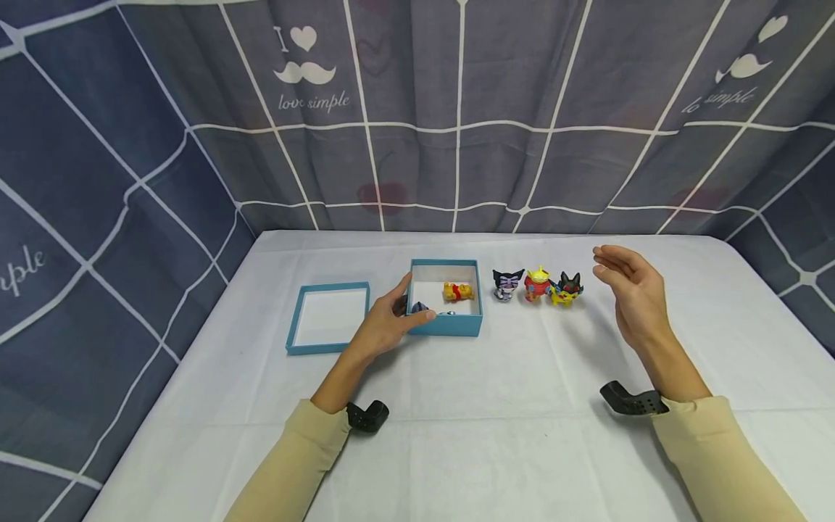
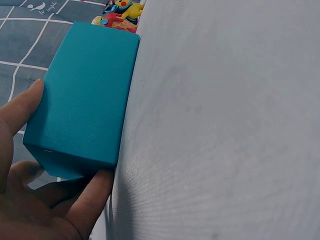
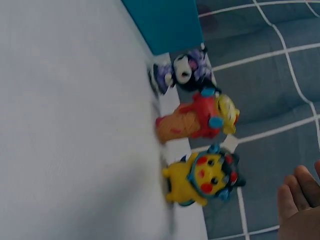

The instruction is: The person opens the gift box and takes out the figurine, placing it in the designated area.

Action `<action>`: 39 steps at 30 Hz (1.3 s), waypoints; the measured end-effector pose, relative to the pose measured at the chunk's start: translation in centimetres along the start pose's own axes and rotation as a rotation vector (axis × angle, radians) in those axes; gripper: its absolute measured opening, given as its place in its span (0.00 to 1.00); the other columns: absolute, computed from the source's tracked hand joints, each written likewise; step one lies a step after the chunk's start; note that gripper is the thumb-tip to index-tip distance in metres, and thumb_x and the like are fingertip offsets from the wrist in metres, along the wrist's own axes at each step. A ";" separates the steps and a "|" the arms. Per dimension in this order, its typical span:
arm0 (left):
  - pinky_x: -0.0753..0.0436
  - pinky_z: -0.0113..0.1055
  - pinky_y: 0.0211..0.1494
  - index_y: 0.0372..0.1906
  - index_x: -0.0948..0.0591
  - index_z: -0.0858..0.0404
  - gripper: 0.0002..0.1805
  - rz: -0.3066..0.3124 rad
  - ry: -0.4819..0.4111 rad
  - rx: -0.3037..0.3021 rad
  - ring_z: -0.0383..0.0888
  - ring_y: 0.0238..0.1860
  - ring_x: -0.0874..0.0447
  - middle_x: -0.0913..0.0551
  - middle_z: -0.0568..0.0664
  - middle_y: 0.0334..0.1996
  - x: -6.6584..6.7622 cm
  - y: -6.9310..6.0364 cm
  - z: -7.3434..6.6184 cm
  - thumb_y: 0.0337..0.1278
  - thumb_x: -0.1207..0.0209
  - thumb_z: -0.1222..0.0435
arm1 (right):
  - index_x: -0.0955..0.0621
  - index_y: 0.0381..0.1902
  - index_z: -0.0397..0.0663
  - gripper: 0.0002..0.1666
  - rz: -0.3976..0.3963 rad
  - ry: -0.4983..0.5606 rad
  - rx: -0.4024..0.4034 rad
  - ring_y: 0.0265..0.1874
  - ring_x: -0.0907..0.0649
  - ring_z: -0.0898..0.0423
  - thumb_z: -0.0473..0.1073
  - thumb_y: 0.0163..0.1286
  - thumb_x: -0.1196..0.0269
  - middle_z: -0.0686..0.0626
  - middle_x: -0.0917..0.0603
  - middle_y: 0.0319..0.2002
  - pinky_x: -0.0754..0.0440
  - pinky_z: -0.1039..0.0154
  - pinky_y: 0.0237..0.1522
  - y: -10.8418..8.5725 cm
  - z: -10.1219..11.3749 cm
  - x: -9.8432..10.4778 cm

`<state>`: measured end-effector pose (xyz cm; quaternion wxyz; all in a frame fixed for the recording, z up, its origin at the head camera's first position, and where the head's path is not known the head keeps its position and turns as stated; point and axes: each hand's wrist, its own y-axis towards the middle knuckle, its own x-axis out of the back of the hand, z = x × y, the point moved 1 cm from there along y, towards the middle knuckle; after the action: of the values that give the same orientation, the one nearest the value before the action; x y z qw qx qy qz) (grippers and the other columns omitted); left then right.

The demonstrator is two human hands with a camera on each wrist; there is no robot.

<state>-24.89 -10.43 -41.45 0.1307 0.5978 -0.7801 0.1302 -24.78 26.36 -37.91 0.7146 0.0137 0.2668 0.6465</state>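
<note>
A blue box (image 1: 446, 325) with a white inside stands uncovered on the table. Its near left corner is held by my left hand (image 1: 381, 322), the thumb at the front rim and the other fingers along the left side. Inside lie a yellow figurine in red (image 1: 459, 291) and a grey-blue item (image 1: 420, 307), partly hidden by the front wall. My right hand (image 1: 636, 293) is raised with nothing in it, fingers loosely extended, right of three upright figurines: a black-and-purple one (image 1: 506, 285), a red one with a yellow head (image 1: 537, 283), and a yellow one with a dark hood (image 3: 202, 175).
The box's lid (image 1: 329, 317) lies left of the box, white inside facing up, partly behind my left wrist. A white cloth (image 1: 496, 435) covers the table. Dark checked curtains (image 1: 417, 167) hang behind it and at the sides.
</note>
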 end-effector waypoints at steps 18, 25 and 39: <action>0.36 0.47 0.69 0.79 0.48 0.50 0.49 -0.010 -0.007 -0.001 0.50 0.72 0.40 0.37 0.59 0.72 -0.2 0.1 0.3 0.59 0.32 0.52 | 0.22 0.50 0.35 0.09 0.319 -0.208 -0.126 0.40 0.14 0.51 0.34 0.75 0.43 0.39 0.17 0.42 0.17 0.56 0.44 -1.6 0.4 -6.2; 0.38 0.49 0.70 0.79 0.47 0.49 0.48 -0.024 0.021 -0.002 0.51 0.73 0.43 0.40 0.57 0.74 -0.4 -0.1 0.4 0.60 0.33 0.53 | 0.26 0.54 0.27 0.21 0.407 -0.271 -0.222 0.44 0.14 0.51 0.44 0.80 0.49 0.30 0.20 0.47 0.17 0.53 0.45 -2.7 -0.8 -9.6; 0.33 0.49 0.67 0.80 0.50 0.52 0.48 -0.007 -0.011 -0.026 0.53 0.71 0.38 0.37 0.61 0.72 -0.5 -0.2 0.5 0.62 0.34 0.56 | 0.23 0.54 0.28 0.17 0.543 -0.577 -0.262 0.48 0.19 0.35 0.37 0.76 0.44 0.34 0.18 0.47 0.19 0.48 0.50 -2.7 -4.4 -14.9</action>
<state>-24.57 -10.26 -42.10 0.1346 0.5995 -0.7803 0.1165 -24.39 10.63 -37.26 0.5592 0.1732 -0.0425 0.8097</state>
